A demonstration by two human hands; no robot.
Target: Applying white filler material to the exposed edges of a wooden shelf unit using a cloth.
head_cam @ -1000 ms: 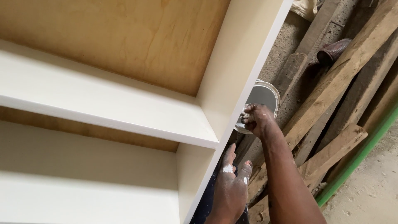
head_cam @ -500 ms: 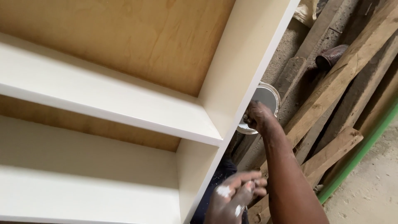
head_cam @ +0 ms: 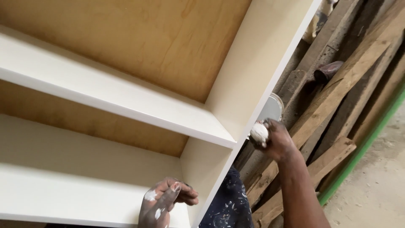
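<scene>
Right hand [head_cam: 274,141] grips white putty lump [head_cam: 259,132] at front edge of white shelf unit [head_cam: 253,76], beside round tin [head_cam: 271,109]. Left hand [head_cam: 165,202], paint-smeared, fingers loosely curled, holds nothing, near lower shelf [head_cam: 63,194].

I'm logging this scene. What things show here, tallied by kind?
Hands: 2, left hand, right hand
White lump in the right grip: 1
Round tin: 1
White shelf unit: 1
Total: 5
</scene>
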